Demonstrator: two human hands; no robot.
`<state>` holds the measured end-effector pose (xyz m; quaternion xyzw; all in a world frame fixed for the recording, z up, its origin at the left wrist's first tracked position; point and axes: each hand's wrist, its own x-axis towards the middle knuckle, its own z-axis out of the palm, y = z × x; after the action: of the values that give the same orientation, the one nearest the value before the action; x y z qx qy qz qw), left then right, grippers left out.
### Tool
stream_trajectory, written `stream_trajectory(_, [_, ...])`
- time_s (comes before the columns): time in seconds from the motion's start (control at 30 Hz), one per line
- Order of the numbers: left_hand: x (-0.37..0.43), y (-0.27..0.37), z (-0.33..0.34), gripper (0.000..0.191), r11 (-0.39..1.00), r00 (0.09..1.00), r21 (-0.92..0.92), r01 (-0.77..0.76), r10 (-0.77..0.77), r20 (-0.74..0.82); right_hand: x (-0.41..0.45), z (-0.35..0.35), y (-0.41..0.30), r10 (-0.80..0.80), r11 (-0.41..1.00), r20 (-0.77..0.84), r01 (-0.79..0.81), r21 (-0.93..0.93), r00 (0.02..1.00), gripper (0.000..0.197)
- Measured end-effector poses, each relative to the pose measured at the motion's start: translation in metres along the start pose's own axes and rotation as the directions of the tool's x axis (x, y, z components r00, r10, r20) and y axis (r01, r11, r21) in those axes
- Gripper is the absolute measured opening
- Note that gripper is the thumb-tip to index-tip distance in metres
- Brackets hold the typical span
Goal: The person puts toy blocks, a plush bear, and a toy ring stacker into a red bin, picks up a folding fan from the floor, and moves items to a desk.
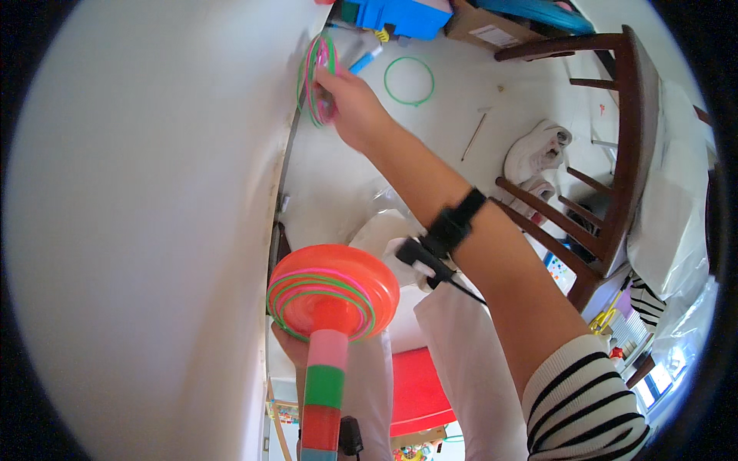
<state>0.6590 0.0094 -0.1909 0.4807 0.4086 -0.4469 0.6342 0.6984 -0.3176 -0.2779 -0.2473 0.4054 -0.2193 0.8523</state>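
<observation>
A bunch of thin green and pink plastic rings (318, 86) is gripped in my right hand (351, 106), beside the white wall at the top. Lower down, my left hand (291, 347) supports the round orange base (346, 259) of a ring-toss stand from beneath; its fingers are mostly hidden. Several green and pink rings (291, 278) lie around the stand's post on the base. The post has pink, green, red and blue-grey sections (324, 386) and points towards the bottom of the view. A single green ring (433, 80) lies on the floor to the right of my right hand.
A white wall (144, 219) fills the left side. Beyond my right hand are a blue plastic box (403, 17) and a cardboard box (490, 29). White shoes (533, 151) and a dark wooden chair (634, 155) stand at the right. A thin stick (474, 137) lies on the floor.
</observation>
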Motion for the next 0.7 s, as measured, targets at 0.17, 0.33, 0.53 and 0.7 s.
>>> stream_trajectory(0.17, [-0.001, -0.002, 0.0, 0.047, 1.0, 1.0, 0.005, 0.008, -0.008, 0.0, -0.059, -0.111, -0.006, -0.168, 0.984, -0.225, 0.148, -0.103, 0.96, 0.021])
stream_trajectory(0.33, [-0.003, 0.002, 0.001, 0.048, 1.0, 1.0, 0.007, -0.01, 0.01, -0.019, -0.035, -0.142, -0.029, -0.601, 0.656, -0.276, 0.266, -0.706, 0.75, 0.017])
stream_trajectory(0.53, [0.009, -0.007, 0.014, 0.049, 0.998, 0.999, 0.035, -0.048, 0.048, 0.01, 0.037, -0.203, 0.018, -0.385, -0.283, 0.003, -0.114, -0.952, 0.923, 0.023])
stream_trajectory(0.7, [0.012, -0.004, 0.018, 0.049, 0.991, 0.995, 0.104, -0.084, 0.077, 0.066, 0.011, -0.211, 0.039, -0.554, -0.492, 0.189, -0.136, -0.86, 0.81, 0.027])
